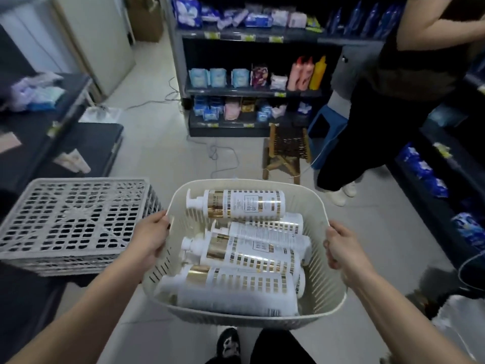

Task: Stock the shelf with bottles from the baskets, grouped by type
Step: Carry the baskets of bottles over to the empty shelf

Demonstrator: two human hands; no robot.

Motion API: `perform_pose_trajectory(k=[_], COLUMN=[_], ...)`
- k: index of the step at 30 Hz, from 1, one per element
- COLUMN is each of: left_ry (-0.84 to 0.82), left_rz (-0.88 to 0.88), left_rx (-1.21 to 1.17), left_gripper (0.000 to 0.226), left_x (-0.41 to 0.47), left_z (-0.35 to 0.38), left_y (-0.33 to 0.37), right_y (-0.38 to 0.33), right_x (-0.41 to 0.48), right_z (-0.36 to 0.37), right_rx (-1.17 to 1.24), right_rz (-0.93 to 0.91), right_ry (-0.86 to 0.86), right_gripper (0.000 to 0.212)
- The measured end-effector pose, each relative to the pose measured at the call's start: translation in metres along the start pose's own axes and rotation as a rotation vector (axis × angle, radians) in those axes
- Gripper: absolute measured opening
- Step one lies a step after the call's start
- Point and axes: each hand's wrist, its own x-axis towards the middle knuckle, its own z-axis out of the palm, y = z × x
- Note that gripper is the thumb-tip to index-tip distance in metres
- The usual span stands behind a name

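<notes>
- Currently your left hand point(151, 239) and right hand point(341, 248) clasp the rim of the basket point(338, 290), centre frame.
- White pump bottles point(244, 254) lie inside, unshelved.
- Shelf point(236, 91), upper centre, awaits; stocking looks barely begun.

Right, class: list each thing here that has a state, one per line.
Cream slotted plastic basket: lifted, held by both rims.
White-and-gold pump bottles: lying flat inside it.
Left hand: gripping left rim.
Right hand: gripping right rim.
Grey lattice crates: stacked, upside down.
</notes>
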Motion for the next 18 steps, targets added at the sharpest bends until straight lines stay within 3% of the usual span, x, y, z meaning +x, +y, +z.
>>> perform_pose_trajectory(k=[10, 15, 18], left_ry=[0.193, 0.34, 0.434], left_rz=[-0.049, -0.101, -0.149], left_rx=[-0.135, -0.251, -0.317], left_gripper=[0.03, 0.032, 0.032], left_x=[0.128, 0.176, 0.198], left_z=[-0.029, -0.045, -0.063], left_y=[0.045, 0.065, 0.073], right_y=[-0.129, -0.187, -0.221], right_x=[0.136, 0.204, 0.237], right_z=[0.11, 0.177, 0.223], right_rx=[-0.134, -0.204, -0.335], right_rz=[-0.111, -0.178, -0.23], right_ry=[-0.235, -0.369, -0.425], right_gripper=[0.038, 0.021, 0.029])
